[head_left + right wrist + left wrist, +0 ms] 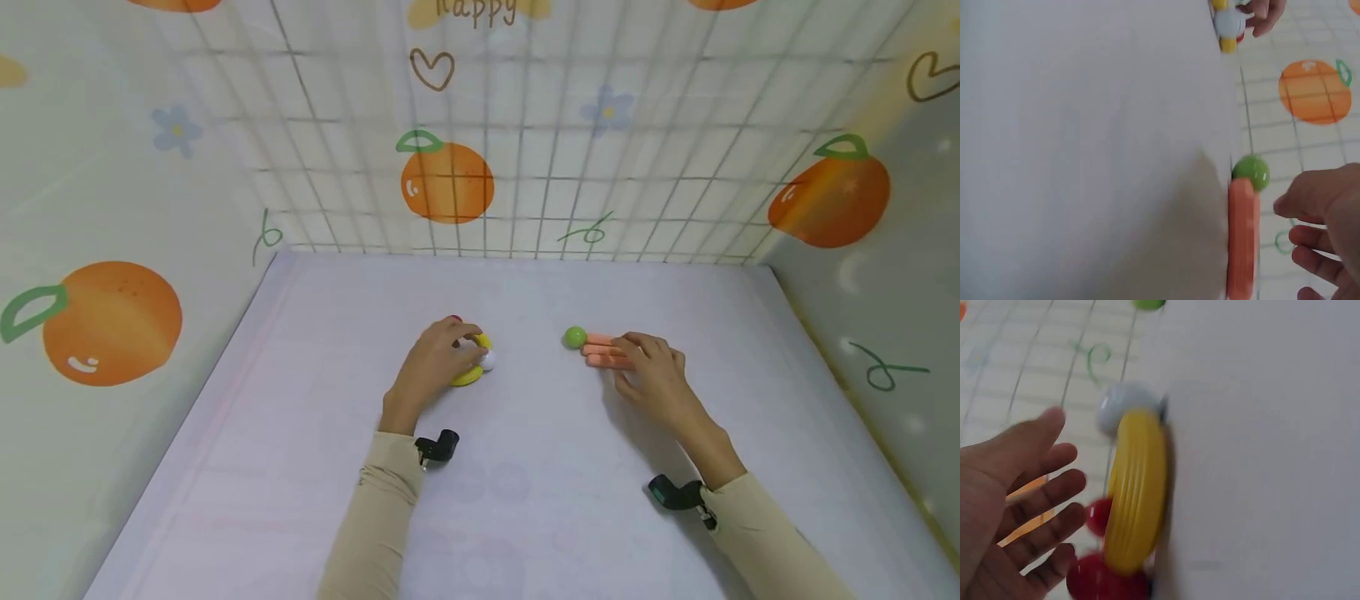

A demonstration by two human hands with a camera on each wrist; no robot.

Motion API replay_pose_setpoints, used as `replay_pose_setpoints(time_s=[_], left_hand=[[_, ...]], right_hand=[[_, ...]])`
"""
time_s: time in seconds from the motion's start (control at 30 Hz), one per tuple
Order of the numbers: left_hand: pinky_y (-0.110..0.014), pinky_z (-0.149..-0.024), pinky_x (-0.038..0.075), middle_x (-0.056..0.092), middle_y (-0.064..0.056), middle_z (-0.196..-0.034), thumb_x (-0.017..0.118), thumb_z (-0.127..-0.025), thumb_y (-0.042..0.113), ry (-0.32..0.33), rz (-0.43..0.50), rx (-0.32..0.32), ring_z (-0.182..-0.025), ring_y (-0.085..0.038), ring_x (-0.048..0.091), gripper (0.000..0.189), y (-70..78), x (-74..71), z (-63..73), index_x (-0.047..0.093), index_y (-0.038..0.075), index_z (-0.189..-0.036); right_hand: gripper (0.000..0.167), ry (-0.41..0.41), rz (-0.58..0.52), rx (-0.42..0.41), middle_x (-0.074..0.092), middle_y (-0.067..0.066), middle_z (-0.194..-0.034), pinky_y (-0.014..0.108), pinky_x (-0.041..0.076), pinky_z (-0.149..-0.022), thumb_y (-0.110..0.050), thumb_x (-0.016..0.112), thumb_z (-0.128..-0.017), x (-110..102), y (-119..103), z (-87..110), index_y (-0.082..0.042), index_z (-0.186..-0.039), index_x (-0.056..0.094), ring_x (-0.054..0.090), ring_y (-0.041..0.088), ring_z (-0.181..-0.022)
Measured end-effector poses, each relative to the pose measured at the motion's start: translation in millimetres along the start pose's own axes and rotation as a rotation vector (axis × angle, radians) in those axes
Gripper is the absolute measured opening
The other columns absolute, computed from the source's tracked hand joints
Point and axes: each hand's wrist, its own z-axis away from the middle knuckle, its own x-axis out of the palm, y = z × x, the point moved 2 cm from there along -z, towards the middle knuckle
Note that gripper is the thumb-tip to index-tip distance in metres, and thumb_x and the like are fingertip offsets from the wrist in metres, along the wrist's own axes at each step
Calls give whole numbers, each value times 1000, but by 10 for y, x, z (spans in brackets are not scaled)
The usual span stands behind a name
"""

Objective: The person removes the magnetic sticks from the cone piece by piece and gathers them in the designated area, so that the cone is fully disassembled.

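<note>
Over a small cluster of toy pieces hovers my left hand (435, 358), its fingers relaxed and slightly spread. Under it are curved yellow banana-shaped pieces (468, 377), a white ball (488, 360) and a red ball (1107, 578). The left wrist view shows a gap between the hand and the ridged yellow piece (1138, 494), plus a smaller red ball (1099, 517). My right hand (660, 379) is loosely bent above salmon-pink sausage-shaped sticks (600, 350) lying side by side, partly covering their right ends. A green ball (575, 337) sits at their left end.
Everything lies on a white tabletop (510, 467). At the back stands a wire grid (540, 192) behind a sheer sheet printed with oranges. Printed sheets (885, 308) also hang at both sides. Each wrist carries a black camera (678, 493).
</note>
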Motion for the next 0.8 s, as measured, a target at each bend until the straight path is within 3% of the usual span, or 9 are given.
replay_pose_setpoints(time_s=[0.17, 0.23, 0.5, 0.7, 0.8], left_hand=[[-44, -93, 45, 64, -6, -115, 70, -96, 25, 177, 33, -9, -108, -28, 54, 22, -267, -173, 106, 75, 12, -112], [-45, -94, 44, 64, -5, -116, 70, -96, 23, 210, 55, -10, -110, -28, 53, 21, -362, -186, 159, 76, 13, -113], [-41, -88, 49, 59, -2, -126, 72, -94, 28, 233, 142, -14, -112, -23, 52, 29, -527, -51, 329, 73, 17, -121], [-37, -80, 46, 58, 2, -127, 74, -92, 24, 242, 125, -4, -108, -21, 46, 25, -532, 22, 359, 74, 17, -116], [-39, -87, 43, 58, 2, -125, 75, -92, 23, 246, 103, 6, -111, -21, 45, 22, -519, 36, 355, 75, 16, -112]], right_hand=[[32, 71, -44, -113, 59, 18, -122, 55, 34, -87, 3, 77, -80, 53, -200, -15, 0, -111, 69, 52, 39, -116], [32, 76, -48, -135, 61, 16, -122, 53, 35, -84, 4, 77, -80, 80, -265, -18, -1, -111, 70, 54, 36, -116], [30, 71, -76, -187, 66, 14, -113, 53, 42, -85, -2, 77, -82, 186, -577, -77, -2, -111, 69, 60, 34, -110], [28, -2, -105, -189, 66, 8, -113, 49, 42, -89, -8, 74, -87, 351, -835, -237, -3, -114, 69, 60, 28, -107], [28, -32, -102, -177, 66, 7, -115, 48, 43, -94, -12, 73, -90, 439, -922, -332, -4, -116, 70, 61, 26, -108]])
